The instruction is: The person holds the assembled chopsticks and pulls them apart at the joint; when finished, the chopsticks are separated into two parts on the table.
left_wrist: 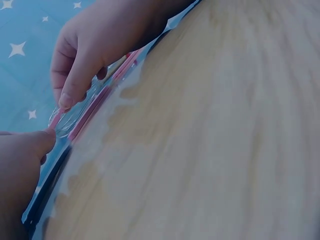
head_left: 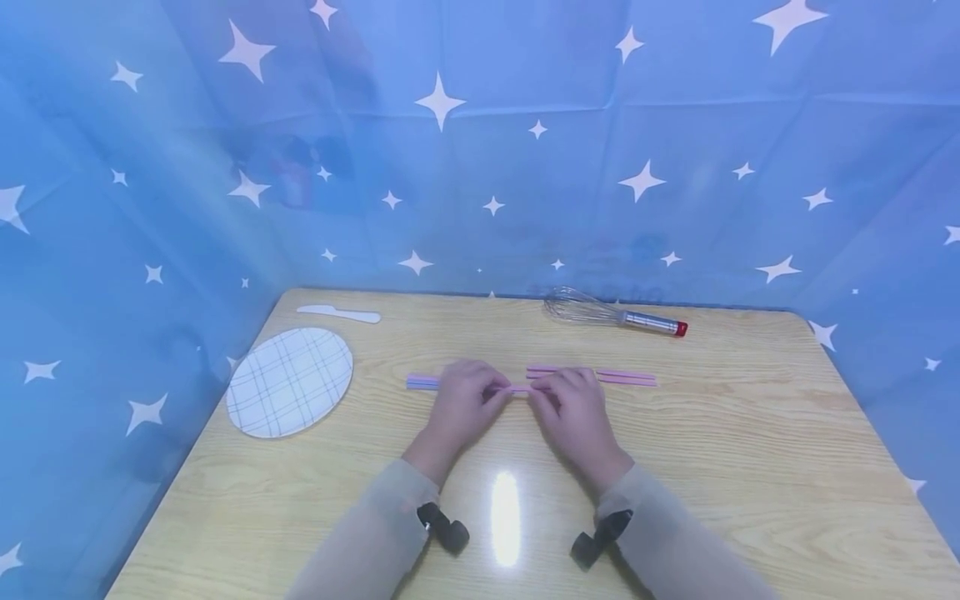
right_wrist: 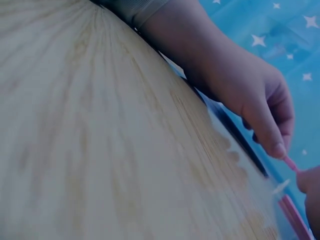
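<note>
My left hand (head_left: 465,404) and right hand (head_left: 573,412) face each other over the middle of the table. Between their fingertips runs a thin pink stick (head_left: 519,389), pinched at the left by one hand and at the right by the other. Just left of the left hand lie pink and blue sticks (head_left: 422,382), partly hidden by it. More pink sticks (head_left: 626,378) lie behind and to the right of the right hand. The left wrist view shows the held pink stick (left_wrist: 55,119) tilted between both thumbs.
A wire whisk (head_left: 581,308) with a red-tipped handle lies at the back right. At the back left is a white knife (head_left: 339,313), and in front of it a white checked oval plate (head_left: 290,383). A blue starry curtain (head_left: 495,167) borders the wooden table (head_left: 750,433).
</note>
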Demonstrator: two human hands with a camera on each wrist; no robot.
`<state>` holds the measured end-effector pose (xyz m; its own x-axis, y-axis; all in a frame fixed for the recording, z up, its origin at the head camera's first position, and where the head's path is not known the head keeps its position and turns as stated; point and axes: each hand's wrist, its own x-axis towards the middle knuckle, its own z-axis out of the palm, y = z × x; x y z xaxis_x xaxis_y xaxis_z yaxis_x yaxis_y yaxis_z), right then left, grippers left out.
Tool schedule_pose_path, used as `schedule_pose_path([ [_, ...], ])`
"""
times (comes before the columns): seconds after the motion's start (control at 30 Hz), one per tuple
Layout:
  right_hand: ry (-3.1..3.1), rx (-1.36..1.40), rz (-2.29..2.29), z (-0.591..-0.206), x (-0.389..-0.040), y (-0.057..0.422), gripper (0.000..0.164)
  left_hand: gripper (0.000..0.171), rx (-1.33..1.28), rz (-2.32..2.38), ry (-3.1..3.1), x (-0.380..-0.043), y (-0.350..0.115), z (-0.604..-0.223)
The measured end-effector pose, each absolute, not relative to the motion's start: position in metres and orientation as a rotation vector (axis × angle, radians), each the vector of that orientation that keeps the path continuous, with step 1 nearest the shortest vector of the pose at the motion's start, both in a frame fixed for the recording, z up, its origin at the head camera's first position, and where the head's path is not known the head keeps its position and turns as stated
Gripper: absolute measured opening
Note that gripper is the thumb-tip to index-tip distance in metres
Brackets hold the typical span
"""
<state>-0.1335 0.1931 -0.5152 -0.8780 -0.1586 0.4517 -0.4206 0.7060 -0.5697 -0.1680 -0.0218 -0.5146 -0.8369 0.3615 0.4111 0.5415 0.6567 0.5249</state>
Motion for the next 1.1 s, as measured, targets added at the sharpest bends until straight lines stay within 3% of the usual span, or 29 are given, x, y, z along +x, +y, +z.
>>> schedule_pose_path([
  [1.1, -2.469, 0.401, 0.933, -0.515, -0.105, 0.274, 0.013, 0.014, -0.968, -0.941, -2.476, -0.16, 0.039, -0.514],
])
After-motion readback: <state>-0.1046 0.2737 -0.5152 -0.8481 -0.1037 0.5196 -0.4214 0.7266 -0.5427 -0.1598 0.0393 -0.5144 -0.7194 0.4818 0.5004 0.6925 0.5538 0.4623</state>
